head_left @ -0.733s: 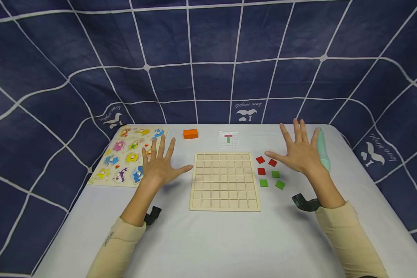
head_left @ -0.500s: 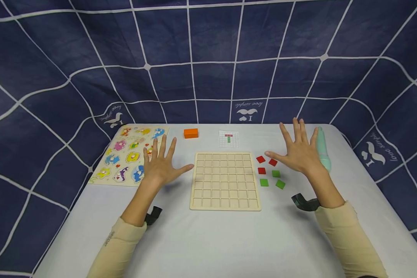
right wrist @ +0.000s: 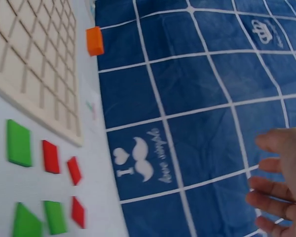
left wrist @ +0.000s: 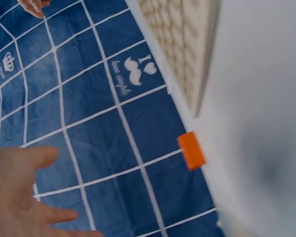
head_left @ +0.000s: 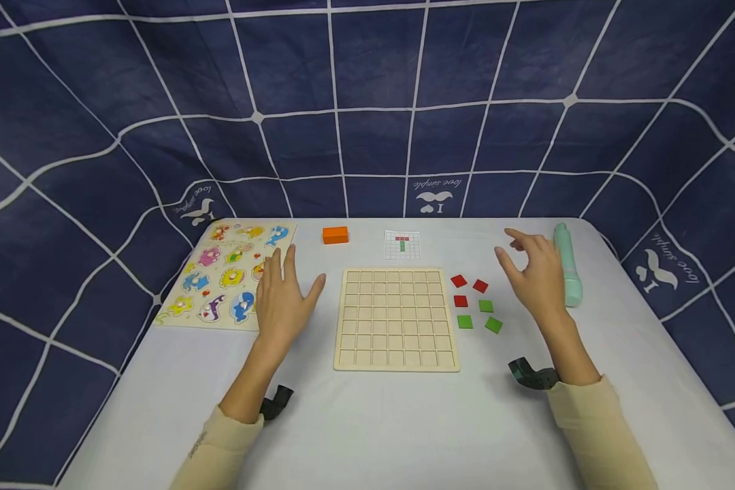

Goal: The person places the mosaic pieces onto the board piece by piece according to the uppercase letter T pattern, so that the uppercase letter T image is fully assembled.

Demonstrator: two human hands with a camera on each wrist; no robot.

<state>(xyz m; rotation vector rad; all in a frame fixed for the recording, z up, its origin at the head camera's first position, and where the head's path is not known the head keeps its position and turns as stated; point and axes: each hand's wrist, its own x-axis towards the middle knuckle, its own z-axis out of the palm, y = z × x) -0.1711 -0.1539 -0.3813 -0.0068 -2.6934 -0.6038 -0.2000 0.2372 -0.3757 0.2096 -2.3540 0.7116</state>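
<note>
My left hand (head_left: 280, 304) hovers over the table between the animal puzzle board (head_left: 180, 289) and the wooden grid board (head_left: 396, 320), its fingers fairly straight and holding nothing. To the right, my right hand (head_left: 537, 275) is raised with loosely bent fingers and nothing in them. Just left of it lie three red square tiles (head_left: 461, 301) and three green square tiles (head_left: 465, 322), scattered beside the grid board. In the right wrist view the same green tile (right wrist: 18, 143) and red tile (right wrist: 51, 156) lie along the board's edge.
A printed pattern card (head_left: 402, 245) with a red and green T shape lies behind the grid board. An orange block (head_left: 335, 235) is at the back edge. A mint-green cylindrical case (head_left: 567, 265) lies right of my right hand. Dark blue checked cloth (head_left: 367, 143) hangs behind the table.
Both hands have drawn in from a wide finger spread. The left fingers have come together, the right fingers have bent, and both forearms have shifted slightly toward the body.
</note>
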